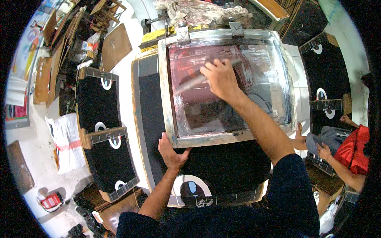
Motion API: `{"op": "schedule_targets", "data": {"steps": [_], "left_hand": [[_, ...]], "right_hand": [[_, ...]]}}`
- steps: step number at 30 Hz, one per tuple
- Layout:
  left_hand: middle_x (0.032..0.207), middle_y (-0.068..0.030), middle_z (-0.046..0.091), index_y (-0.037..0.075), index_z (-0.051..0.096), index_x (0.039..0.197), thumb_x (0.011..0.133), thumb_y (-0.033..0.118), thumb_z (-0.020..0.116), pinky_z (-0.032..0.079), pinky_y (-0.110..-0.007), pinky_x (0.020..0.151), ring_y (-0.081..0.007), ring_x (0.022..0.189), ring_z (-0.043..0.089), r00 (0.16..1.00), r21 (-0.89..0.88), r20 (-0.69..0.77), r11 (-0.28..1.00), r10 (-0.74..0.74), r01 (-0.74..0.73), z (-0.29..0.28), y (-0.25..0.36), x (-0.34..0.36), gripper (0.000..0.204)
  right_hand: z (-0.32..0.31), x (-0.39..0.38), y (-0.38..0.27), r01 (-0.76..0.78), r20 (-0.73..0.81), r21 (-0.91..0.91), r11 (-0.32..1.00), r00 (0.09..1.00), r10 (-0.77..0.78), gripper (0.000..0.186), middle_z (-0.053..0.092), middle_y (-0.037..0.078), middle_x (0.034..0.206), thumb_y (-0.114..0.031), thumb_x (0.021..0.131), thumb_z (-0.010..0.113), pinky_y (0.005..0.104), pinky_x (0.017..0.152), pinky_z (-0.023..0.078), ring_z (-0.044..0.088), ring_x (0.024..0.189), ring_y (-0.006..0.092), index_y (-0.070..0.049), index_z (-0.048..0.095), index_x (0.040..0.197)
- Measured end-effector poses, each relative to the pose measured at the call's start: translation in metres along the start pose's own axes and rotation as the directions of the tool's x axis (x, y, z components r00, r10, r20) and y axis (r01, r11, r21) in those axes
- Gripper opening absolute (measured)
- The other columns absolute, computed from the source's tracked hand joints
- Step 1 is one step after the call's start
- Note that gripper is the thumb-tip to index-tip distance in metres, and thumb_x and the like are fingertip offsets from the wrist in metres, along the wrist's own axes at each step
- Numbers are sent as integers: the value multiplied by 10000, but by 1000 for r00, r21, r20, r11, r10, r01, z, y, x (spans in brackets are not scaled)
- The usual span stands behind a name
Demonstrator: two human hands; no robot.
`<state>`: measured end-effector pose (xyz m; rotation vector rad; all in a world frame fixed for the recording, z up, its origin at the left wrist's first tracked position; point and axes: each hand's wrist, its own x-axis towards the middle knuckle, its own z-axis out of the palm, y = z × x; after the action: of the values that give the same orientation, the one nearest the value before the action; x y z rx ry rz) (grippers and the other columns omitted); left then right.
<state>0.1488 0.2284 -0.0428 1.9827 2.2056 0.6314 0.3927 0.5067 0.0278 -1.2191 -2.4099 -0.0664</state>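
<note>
1. Screen frame (206, 141), pale-edged and stained, lies just off the middle of the view toward 1 o'clock, tilted slightly, over a large black panel (228, 166).
2. Its mesh (202, 95) carries reddish-brown smears, heaviest toward 11 o'clock; the 3 o'clock side looks clearer and glossy.
3. Two metal clamps sit on its far rail, one (183, 34) near 11 o'clock, the other (236, 29) at 12.
4. The right hand (219, 77) is near the frame's middle, fingers curled and closed about a grey squeegee (192, 84). That tool is blurred and runs from 8 o'clock to 2 o'clock across the mesh.
5. The left hand (171, 154) is at the frame's 7 o'clock corner, thumb and fingers spread around it; how firmly it presses cannot be told.
6. A white-ringed eye print (192, 188) with a blue patch shows on the black panel at 6 o'clock.
7. Smaller black panels with similar eyes stand toward 9 o'clock (99, 101) and 8 o'clock (113, 162), with more (327, 73) toward 2.
8. Just past 3 o'clock, a co-worker's hand (324, 152) touches grey cloth (332, 137) beside a red garment (355, 146).
9. A crumpled, stained cloth (206, 14) lies at 12 o'clock.
</note>
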Motion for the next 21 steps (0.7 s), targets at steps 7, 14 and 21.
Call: {"op": "schedule_targets", "data": {"steps": [7, 14, 21], "left_hand": [[1586, -269, 383, -58, 271, 1580, 644, 501, 922, 289, -557, 1197, -473, 1424, 383, 1000, 9, 1, 1000, -25, 25, 4, -1, -6, 1270], [1599, -281, 361, -74, 273, 1574, 711, 528, 898, 275, -562, 1198, -466, 1447, 361, 999, -5, 10, 999, 32, -32, 1, -4, -6, 1224], [1605, -289, 342, -80, 222, 1596, 725, 572, 874, 257, -558, 1205, -469, 1452, 349, 999, 46, 20, 998, 32, -32, 3, -3, -5, 1269]], "right_hand": [[1, -11, -2, -24, -99, 17, 1000, 995, 25, 178, 657, -5, 970, -126, 797, 703, 457, 909, 429, 595, 1002, 234, -192, 699, 962], [15, 21, 9, -101, -101, 12, 995, 990, 101, 281, 655, -26, 981, -155, 768, 774, 443, 904, 414, 597, 1039, 226, -214, 696, 1031], [32, 40, 49, -289, -213, -29, 957, 937, 277, 130, 726, 23, 1008, -204, 908, 632, 497, 944, 437, 641, 1063, 259, -195, 745, 973]]}}
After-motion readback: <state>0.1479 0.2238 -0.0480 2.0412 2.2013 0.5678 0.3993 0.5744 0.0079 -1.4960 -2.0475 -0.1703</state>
